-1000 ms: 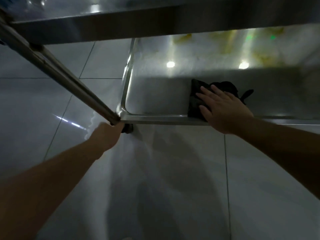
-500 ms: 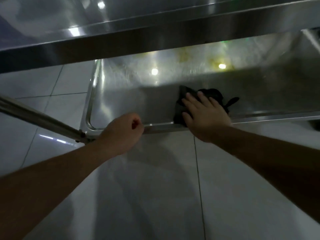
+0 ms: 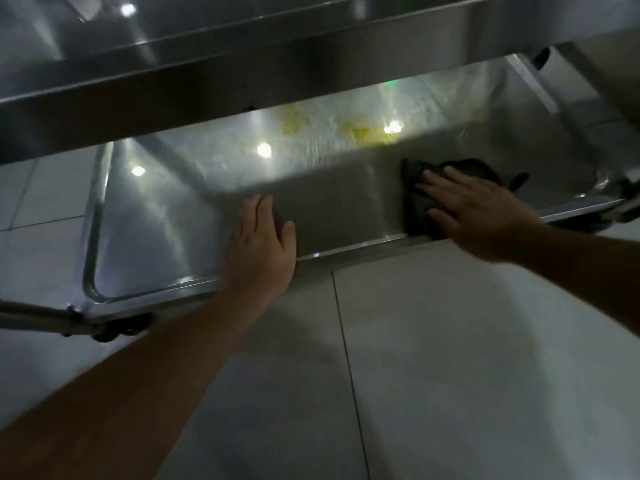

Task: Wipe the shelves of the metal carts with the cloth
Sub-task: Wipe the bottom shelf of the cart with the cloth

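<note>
The right hand (image 3: pixel 474 211) lies flat with fingers spread on the dark cloth (image 3: pixel 420 199), pressing it onto the lower shelf (image 3: pixel 166 216) near the shelf's right end, just inside the near rim. Flat fingers rather than a clutch likely serve to spread pressure over the cloth so it drags evenly across the steel. The left hand (image 3: pixel 261 244) is also released, fingers straight and together, its palm over the near rim and its fingers resting on the shelf well left of the cloth; this looks like a brace to steady the cart or the person's lean.

Yellowish stains (image 3: pixel 356 128) sit at the far side of the shelf, apart from the cloth, so that area probably awaits wiping.

The upper shelf (image 3: pixel 242 57) overhangs and hides the far edge of the lower 1. The cloth's right part is blurred and half under the hand, so its folds are unclear. A caster (image 3: pixel 110 329) shows at the near left corner; the right corner fittings are cut off and too dim to read. Bright spots are lamp reflections.
</note>
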Action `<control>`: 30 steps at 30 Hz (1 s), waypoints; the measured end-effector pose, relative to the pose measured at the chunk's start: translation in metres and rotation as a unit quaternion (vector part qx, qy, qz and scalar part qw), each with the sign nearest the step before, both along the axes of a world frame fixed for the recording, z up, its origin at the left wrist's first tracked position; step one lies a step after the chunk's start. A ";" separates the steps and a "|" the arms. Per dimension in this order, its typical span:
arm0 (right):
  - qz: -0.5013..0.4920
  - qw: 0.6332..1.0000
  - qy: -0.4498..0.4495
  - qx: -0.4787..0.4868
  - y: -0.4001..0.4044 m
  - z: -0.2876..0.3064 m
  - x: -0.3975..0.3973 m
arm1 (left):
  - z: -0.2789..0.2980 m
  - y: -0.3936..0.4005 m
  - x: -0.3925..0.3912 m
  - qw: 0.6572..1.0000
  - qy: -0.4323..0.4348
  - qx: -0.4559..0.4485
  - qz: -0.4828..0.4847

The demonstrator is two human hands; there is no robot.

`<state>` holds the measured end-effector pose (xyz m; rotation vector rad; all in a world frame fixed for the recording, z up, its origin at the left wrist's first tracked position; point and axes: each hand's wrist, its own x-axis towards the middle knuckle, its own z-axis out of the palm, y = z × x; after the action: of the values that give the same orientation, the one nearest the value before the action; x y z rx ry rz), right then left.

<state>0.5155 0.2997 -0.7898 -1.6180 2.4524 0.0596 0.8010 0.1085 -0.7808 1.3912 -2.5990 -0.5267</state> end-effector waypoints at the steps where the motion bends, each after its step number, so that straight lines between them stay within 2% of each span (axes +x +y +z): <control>1: -0.036 0.999 0.004 0.008 0.016 0.002 -0.023 | -0.003 0.002 -0.001 1.000 -0.009 -0.004 0.001; 4: -0.121 0.992 0.003 0.030 0.039 0.007 -0.054 | -0.007 0.003 -0.002 0.999 -0.032 -0.030 -0.002; 7: -0.153 0.988 0.003 0.010 0.021 0.006 -0.023 | -0.008 0.001 -0.004 0.997 -0.061 -0.039 -0.012; 9: -0.119 0.993 -0.013 -0.001 -0.001 0.005 0.016 | -0.008 -0.001 -0.005 0.996 -0.078 -0.043 -0.014; 13: 0.022 0.999 -0.047 -0.016 -0.043 0.002 0.078 | -0.009 -0.002 -0.006 0.991 -0.109 -0.075 -0.025; 16: 0.073 0.995 -0.066 -0.019 -0.038 0.002 0.069 | -0.012 -0.004 -0.004 0.988 -0.113 -0.099 -0.036; 18: 0.068 0.996 -0.058 -0.020 -0.022 0.002 0.046 | -0.013 -0.004 -0.003 0.991 -0.099 -0.080 -0.029; 21: -0.004 1.000 -0.023 -0.012 0.011 0.004 -0.010 | -0.017 -0.005 -0.001 0.996 -0.066 -0.050 -0.018; 24: -0.126 0.992 0.001 -0.016 0.052 0.008 -0.078 | -0.019 -0.005 0.000 0.997 -0.049 -0.055 -0.009; 27: -0.264 0.964 0.022 -0.004 0.065 0.004 -0.110 | -0.017 -0.001 -0.001 0.997 -0.054 -0.055 -0.004; 30: -0.363 0.932 -0.004 0.000 0.043 0.003 -0.096 | -0.015 0.000 -0.002 0.996 -0.067 -0.056 -0.002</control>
<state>0.4199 0.3428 -0.7868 -0.6156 2.8655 -0.0602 0.7992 0.1084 -0.7961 1.4312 -2.6882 -0.2935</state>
